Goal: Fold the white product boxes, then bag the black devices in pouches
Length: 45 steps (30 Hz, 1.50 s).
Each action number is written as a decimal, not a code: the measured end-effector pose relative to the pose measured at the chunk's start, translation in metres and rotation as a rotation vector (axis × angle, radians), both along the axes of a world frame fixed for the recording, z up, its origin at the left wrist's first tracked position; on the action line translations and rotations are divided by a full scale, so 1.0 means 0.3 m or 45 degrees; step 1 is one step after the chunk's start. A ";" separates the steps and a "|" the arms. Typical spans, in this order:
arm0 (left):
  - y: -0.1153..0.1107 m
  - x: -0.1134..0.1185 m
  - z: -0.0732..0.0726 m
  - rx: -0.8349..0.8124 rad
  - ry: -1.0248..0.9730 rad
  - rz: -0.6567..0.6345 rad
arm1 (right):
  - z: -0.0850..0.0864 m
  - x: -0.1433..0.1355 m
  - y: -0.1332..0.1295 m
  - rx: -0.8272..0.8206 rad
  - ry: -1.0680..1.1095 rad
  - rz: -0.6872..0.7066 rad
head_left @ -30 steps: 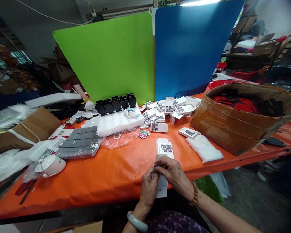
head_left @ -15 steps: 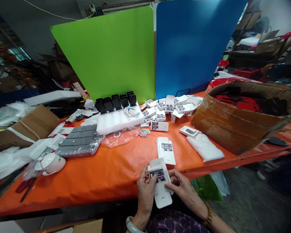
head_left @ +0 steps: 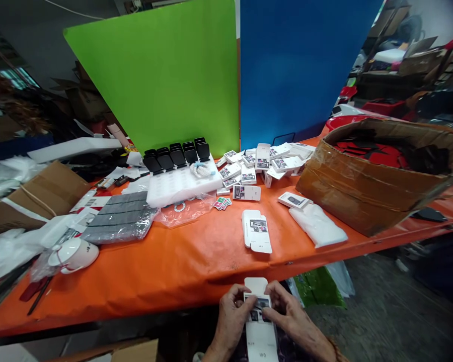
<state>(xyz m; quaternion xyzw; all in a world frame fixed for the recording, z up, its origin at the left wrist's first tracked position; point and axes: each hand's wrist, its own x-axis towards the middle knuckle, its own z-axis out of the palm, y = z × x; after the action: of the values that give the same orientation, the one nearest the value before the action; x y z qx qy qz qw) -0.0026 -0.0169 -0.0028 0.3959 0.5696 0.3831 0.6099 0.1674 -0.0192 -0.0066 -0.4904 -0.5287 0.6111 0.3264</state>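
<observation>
Two bare hands on one white box [head_left: 261,343], down by the near edge of the orange table [head_left: 181,266]. With the left hand [head_left: 229,318], a narrow grip: thumb pressed on the printed front, fingers bent round one side. With the right hand [head_left: 296,324], pretty much the same from the other side, so held snug between both. Can't make out the fingertips behind it. Top flap sticking out toward the table, lower end cut off by the bottom of the view. Straight ahead on the table, a small stack of white cartons [head_left: 257,234], well apart from a loose pile of white boxes [head_left: 249,175] farther back. Near that pile, some little colored cards [head_left: 222,203] and a white foam block [head_left: 181,187] with black stands [head_left: 177,156] along the back plus a bundle of white cord [head_left: 203,171]. Over to the right, one more small box [head_left: 293,200] touching a white packet [head_left: 317,225], just beside a big brown carton [head_left: 334,191] full of red and black pieces [head_left: 373,155]. Off left, a gray packet [head_left: 119,217] in clear plastic and a white mug [head_left: 75,254]. Behind everything, green panel [head_left: 162,75], blue panel [head_left: 294,65].
</observation>
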 end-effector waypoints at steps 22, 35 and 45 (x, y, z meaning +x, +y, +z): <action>0.043 -0.016 -0.004 0.076 -0.007 0.050 | 0.026 -0.016 0.059 0.337 -0.162 -0.024; 0.061 -0.019 0.001 -0.056 -0.129 0.076 | 0.026 -0.046 0.076 0.023 0.005 -0.096; 0.032 -0.016 -0.039 0.018 -0.121 -0.001 | 0.047 -0.012 0.062 0.087 -0.155 0.122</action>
<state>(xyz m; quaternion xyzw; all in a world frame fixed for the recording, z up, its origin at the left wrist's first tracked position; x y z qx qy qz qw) -0.0075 -0.0073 -0.0143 0.3818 0.5370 0.4055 0.6337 0.1636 -0.0004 0.0074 -0.4894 -0.5910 0.5768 0.2803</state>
